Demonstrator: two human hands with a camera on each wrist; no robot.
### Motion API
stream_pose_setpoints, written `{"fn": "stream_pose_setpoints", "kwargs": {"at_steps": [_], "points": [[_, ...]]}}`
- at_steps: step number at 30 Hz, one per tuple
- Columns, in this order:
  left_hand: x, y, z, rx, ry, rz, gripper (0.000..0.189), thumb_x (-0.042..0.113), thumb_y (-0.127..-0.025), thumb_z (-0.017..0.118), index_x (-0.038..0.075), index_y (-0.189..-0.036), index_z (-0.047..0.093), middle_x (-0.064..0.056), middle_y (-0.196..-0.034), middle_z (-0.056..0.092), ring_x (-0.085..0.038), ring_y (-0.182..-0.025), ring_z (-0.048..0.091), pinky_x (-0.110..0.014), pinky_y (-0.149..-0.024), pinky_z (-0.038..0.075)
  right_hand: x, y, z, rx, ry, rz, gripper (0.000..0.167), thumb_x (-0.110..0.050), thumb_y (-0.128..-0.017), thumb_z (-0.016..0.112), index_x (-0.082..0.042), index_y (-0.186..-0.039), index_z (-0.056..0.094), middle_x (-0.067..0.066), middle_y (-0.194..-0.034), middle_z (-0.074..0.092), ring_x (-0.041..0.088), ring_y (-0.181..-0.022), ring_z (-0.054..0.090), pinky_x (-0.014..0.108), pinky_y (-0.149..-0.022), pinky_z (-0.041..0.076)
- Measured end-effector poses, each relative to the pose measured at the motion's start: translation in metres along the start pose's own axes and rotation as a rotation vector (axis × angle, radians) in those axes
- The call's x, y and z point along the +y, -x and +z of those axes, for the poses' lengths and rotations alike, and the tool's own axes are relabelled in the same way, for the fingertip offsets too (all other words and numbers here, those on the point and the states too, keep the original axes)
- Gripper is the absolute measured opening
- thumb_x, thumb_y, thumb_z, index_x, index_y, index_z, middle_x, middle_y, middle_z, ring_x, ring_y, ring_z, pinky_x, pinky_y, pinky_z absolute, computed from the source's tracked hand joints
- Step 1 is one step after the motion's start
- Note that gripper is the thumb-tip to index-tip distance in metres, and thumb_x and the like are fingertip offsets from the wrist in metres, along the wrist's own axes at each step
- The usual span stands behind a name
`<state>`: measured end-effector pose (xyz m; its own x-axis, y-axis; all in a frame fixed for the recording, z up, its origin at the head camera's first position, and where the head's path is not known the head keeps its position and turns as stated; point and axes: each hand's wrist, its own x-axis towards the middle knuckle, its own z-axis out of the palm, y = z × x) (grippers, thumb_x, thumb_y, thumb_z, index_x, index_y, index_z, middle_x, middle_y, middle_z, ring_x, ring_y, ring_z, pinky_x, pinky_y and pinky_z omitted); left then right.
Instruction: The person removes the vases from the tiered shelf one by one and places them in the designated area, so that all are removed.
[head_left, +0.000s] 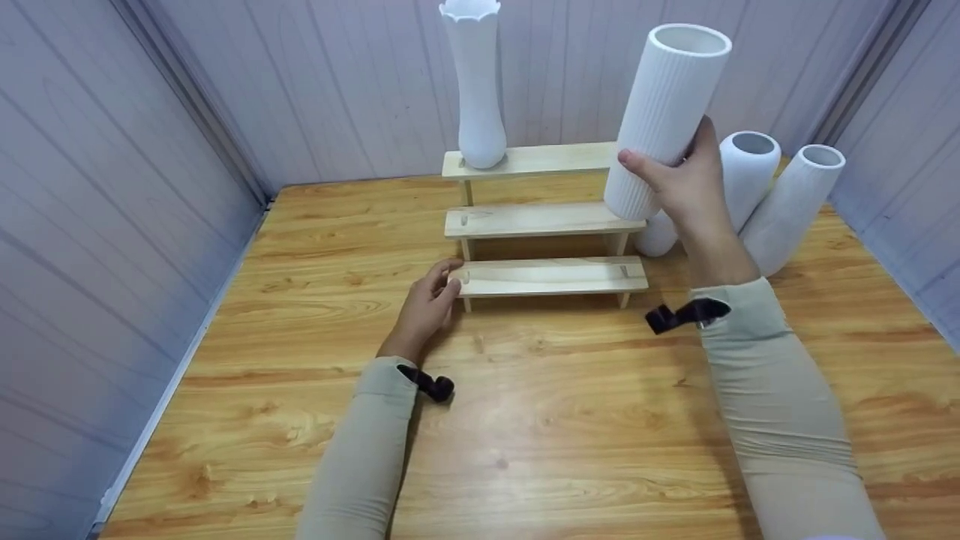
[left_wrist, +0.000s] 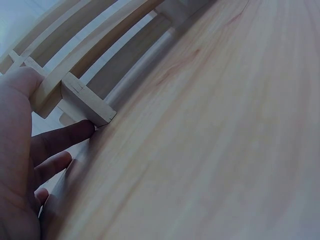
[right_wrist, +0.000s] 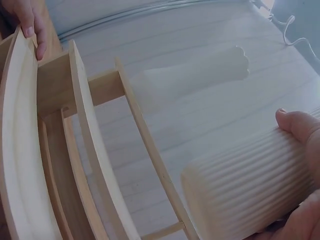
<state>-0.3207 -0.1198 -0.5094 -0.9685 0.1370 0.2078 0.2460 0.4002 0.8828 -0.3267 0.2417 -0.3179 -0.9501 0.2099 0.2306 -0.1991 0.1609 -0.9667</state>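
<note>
My right hand [head_left: 686, 176] grips a white ribbed cylindrical vase [head_left: 667, 105] low on its body, thumb across the front. The vase is tilted, its base above the right part of a three-tier wooden stand [head_left: 547, 219]. In the right wrist view the ribbed vase [right_wrist: 245, 185] is close to the top plank; whether it touches is unclear. With thumb and fingers about the left end of the lowest step, my left hand [head_left: 427, 307] holds the stand [left_wrist: 82, 97]. A tall white vase with a scalloped rim [head_left: 480, 90] stands on the top tier's left end.
Right of the stand, two white vases, one smooth [head_left: 750, 169] and one slimmer [head_left: 795, 206], stand on the wood-grain table [head_left: 525, 420], partly behind my right hand. Pale panel walls [head_left: 337, 82] enclose the back and both sides. A white cable [right_wrist: 292, 35] hangs at the wall.
</note>
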Motion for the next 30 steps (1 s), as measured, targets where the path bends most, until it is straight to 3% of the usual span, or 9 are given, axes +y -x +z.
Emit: {"fn": "stream_pose_setpoints", "kwargs": {"at_steps": [9, 19, 30], "points": [[0.000, -0.001, -0.003, -0.002, -0.024, -0.021, 0.036, 0.022, -0.104, 0.054, 0.019, -0.139, 0.058, -0.018, -0.142, 0.056, -0.030, -0.138, 0.047, -0.043, -0.113, 0.039, 0.020, 0.013, -0.021, 0.027, -0.004, -0.085, 0.094, -0.020, -0.077, 0.089, -0.015, -0.152, 0.033, 0.007, -0.144, 0.048, 0.023, -0.132, 0.049, 0.044, -0.112, 0.039], [-0.001, 0.000, -0.004, 0.000, -0.028, -0.036, 0.036, 0.024, -0.105, 0.052, 0.021, -0.140, 0.058, -0.018, -0.140, 0.058, -0.028, -0.136, 0.049, -0.044, -0.111, 0.041, 0.044, 0.024, -0.034, 0.052, 0.097, -0.065, 0.096, -0.025, -0.079, 0.089, -0.014, -0.154, 0.030, 0.008, -0.149, 0.045, 0.022, -0.135, 0.046, 0.042, -0.116, 0.033], [-0.002, 0.000, -0.004, -0.001, -0.001, -0.027, 0.036, 0.021, -0.104, 0.053, 0.018, -0.140, 0.058, -0.020, -0.144, 0.055, -0.032, -0.138, 0.047, -0.044, -0.114, 0.038, 0.080, 0.031, -0.046, 0.080, 0.111, -0.066, 0.097, -0.024, -0.078, 0.089, -0.011, -0.153, 0.029, 0.010, -0.149, 0.043, 0.022, -0.135, 0.045, 0.039, -0.117, 0.033]]}}
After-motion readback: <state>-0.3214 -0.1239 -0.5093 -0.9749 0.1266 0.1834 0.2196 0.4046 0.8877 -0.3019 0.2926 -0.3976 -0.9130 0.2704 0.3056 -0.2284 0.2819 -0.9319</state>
